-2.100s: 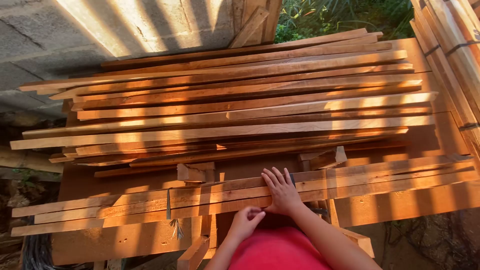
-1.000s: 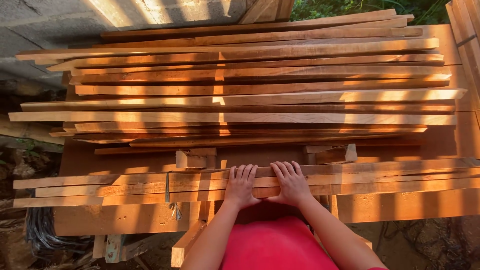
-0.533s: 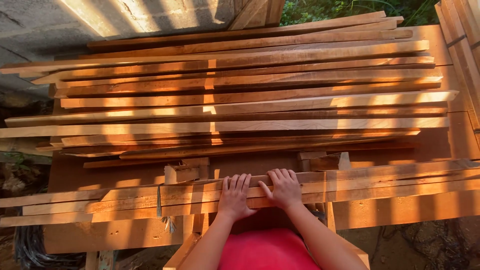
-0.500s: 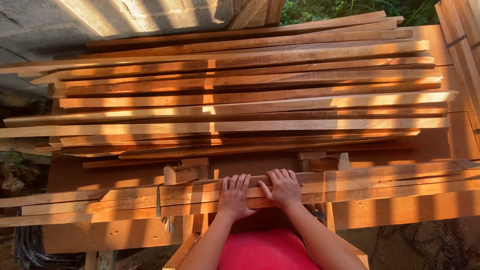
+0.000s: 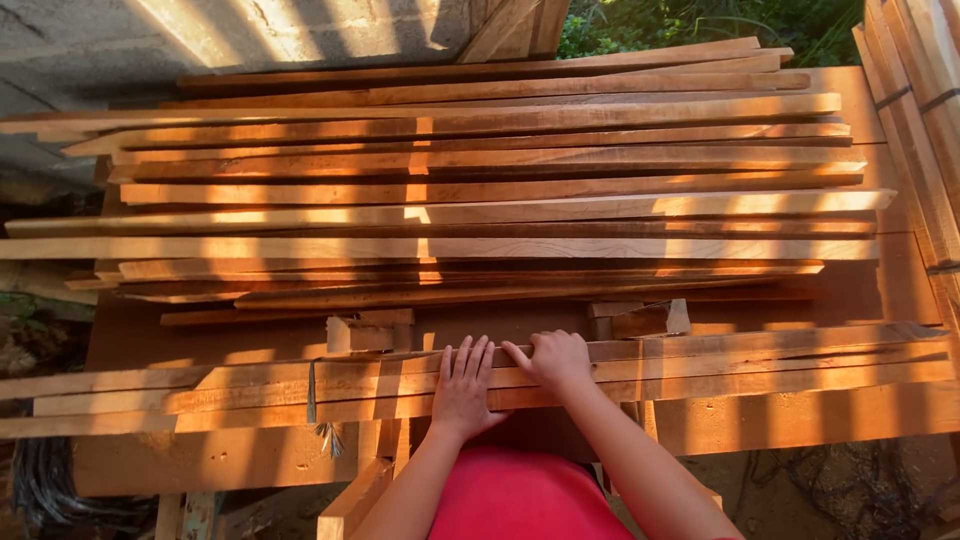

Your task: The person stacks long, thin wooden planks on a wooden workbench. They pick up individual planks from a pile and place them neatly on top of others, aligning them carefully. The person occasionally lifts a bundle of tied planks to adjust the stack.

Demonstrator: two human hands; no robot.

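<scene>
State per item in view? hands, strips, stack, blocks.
left hand: open, flat on the near wood strips
right hand: fingers curled, resting on the same strips
near wood strips: lying flat across the bench
plank stack: flat, loosely piled
small wood blocks: loose, untouched

A bench (image 5: 250,460) carries two groups of long wooden strips, all lying crosswise from left to right. The far stack of strips (image 5: 480,190) covers the rear half of the bench, piled several layers deep, its ends overhanging on the left. Nearer the person, a smaller row of strips (image 5: 750,365) lies along the front edge. Between the two groups sit two short offcut blocks, one (image 5: 365,333) to the left and one (image 5: 645,318) to the right (both just behind the near row). The left hand (image 5: 465,390) and the right hand (image 5: 555,358) rest side by side on the near row, around its middle. More strips (image 5: 925,110) lean at the far right.
</scene>
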